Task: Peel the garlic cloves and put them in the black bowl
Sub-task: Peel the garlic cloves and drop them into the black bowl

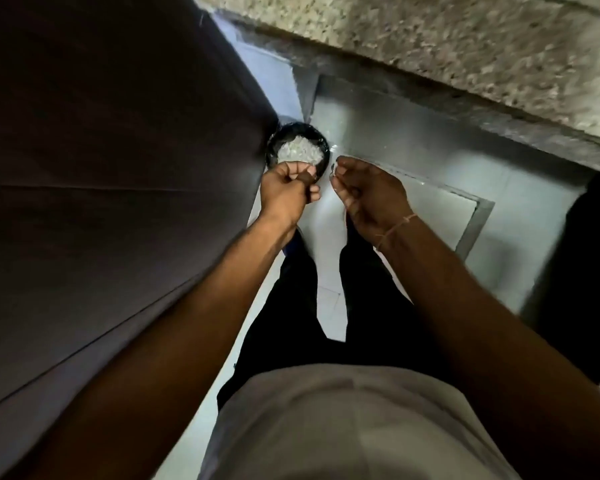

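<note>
A black bowl is seen low down beside a large dark draped surface, with a heap of pale, whitish pieces in it; whether these are peeled cloves or loose skins cannot be told at this size. The bowl's near rim is covered by the left hand, so its footing cannot be checked.

Several risks are judged from this. A clove so small could be let slip from the fingertips and lost on the pale tiled floor, since the hands are held in the air just beside the bowl rather than fully over it. Skin could be dropped into the bowl along with the clove, because the two hands are worked so close above it. The bowl itself could be knocked by the left hand, which is seen right at its rim.

The left hand is held with its fingers curled inward and its thumb laid across them, as if something small is pinched there; what is held cannot be made out. The right hand, a thread band at its wrist, is raised slightly apart from the left with its fingertips drawn together, and a small dark scrap seems to be nipped between them, though it is too small to be named. Both forearms are stretched down and forward from the body, the wrists bent inward toward each other
</note>
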Available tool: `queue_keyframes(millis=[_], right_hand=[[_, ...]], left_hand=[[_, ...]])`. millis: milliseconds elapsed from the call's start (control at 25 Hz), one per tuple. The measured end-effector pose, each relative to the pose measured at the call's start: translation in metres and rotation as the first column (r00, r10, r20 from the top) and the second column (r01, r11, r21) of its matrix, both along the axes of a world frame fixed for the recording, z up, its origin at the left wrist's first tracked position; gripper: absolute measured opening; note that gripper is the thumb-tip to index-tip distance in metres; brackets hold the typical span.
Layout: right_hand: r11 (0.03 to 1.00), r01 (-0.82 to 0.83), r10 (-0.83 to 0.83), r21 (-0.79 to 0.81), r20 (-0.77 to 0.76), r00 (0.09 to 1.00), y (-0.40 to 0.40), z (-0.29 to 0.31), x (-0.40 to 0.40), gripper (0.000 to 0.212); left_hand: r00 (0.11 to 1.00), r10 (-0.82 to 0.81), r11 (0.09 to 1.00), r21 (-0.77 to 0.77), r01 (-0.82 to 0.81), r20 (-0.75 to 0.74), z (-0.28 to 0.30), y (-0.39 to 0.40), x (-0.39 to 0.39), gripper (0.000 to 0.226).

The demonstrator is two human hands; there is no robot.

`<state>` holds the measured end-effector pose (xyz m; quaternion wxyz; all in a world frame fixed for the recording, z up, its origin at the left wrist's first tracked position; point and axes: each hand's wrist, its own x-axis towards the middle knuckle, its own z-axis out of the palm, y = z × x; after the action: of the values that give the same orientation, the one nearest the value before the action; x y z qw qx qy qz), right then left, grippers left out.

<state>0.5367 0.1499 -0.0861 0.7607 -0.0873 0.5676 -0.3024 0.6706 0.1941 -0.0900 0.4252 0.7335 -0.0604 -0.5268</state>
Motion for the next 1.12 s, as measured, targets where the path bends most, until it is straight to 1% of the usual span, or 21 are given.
queue_keyframes(millis=[80,120,240,440,520,560,640,680,760,800,840,920,960,1040,1120], right_hand=[[0.998,-0.047,0.047,0.039,-0.013,0.999,-0.011,-0.033,0.029,0.019],[0.998,-0.048,0.049,0.044,-0.017,0.999,-0.014,-0.041,0.032,0.019],[0.992,-0.098,0.104,0.084,-0.075,0.992,-0.025,-0.110,0.069,0.020],[0.984,-0.164,0.171,0.072,-0.109,0.979,-0.047,-0.236,0.102,0.022],[0.982,-0.179,0.185,0.053,-0.131,0.974,-0.057,-0.292,0.117,0.030],[0.981,-0.192,0.195,0.032,-0.149,0.969,-0.062,-0.316,0.122,0.034],[0.973,-0.232,0.227,-0.006,-0.189,0.955,-0.069,-0.357,0.132,0.032],[0.959,-0.281,0.268,-0.036,-0.204,0.942,-0.071,-0.374,0.137,0.031],[0.906,-0.404,0.364,-0.125,-0.260,0.895,-0.073,-0.394,0.145,0.021],[0.884,-0.440,0.387,-0.159,-0.278,0.879,-0.075,-0.399,0.146,0.013],[0.874,-0.451,0.398,-0.179,-0.268,0.877,-0.076,-0.400,0.147,0.010],[0.888,-0.422,0.385,-0.181,-0.206,0.900,-0.078,-0.404,0.144,0.018],[0.896,-0.406,0.370,-0.179,-0.200,0.907,-0.078,-0.406,0.141,0.020],[0.896,-0.408,0.362,-0.174,-0.242,0.900,-0.071,-0.410,0.136,0.020],[0.901,-0.400,0.362,-0.165,-0.220,0.906,-0.065,-0.411,0.132,0.018]], left_hand=[[0.986,0.156,0.987,0.039,-0.154,-0.058,-0.037,0.005,0.018,0.009],[0.977,0.197,0.980,0.053,-0.193,-0.086,-0.044,0.006,0.017,0.008],[0.930,0.348,0.937,0.081,-0.340,-0.120,-0.118,0.010,0.033,0.007],[0.870,0.457,0.889,0.086,-0.449,-0.183,-0.245,-0.001,0.047,0.014],[0.851,0.492,0.870,0.093,-0.483,-0.185,-0.297,-0.009,0.052,0.015],[0.842,0.505,0.863,0.093,-0.496,-0.189,-0.317,-0.012,0.053,0.016],[0.832,0.520,0.854,0.096,-0.512,-0.192,-0.350,-0.019,0.055,0.017],[0.828,0.528,0.849,0.104,-0.517,-0.188,-0.365,-0.022,0.058,0.018],[0.818,0.550,0.835,0.135,-0.534,-0.169,-0.388,-0.031,0.067,0.018],[0.810,0.563,0.826,0.149,-0.544,-0.164,-0.395,-0.035,0.072,0.018],[0.803,0.572,0.820,0.155,-0.551,-0.168,-0.398,-0.039,0.077,0.019],[0.795,0.577,0.817,0.138,-0.560,-0.190,-0.397,-0.044,0.083,0.020],[0.790,0.578,0.816,0.125,-0.565,-0.202,-0.397,-0.045,0.085,0.020],[0.755,0.612,0.788,0.103,-0.607,-0.235,-0.399,-0.040,0.084,0.019],[0.716,0.643,0.758,0.092,-0.646,-0.270,-0.401,-0.035,0.081,0.016]])
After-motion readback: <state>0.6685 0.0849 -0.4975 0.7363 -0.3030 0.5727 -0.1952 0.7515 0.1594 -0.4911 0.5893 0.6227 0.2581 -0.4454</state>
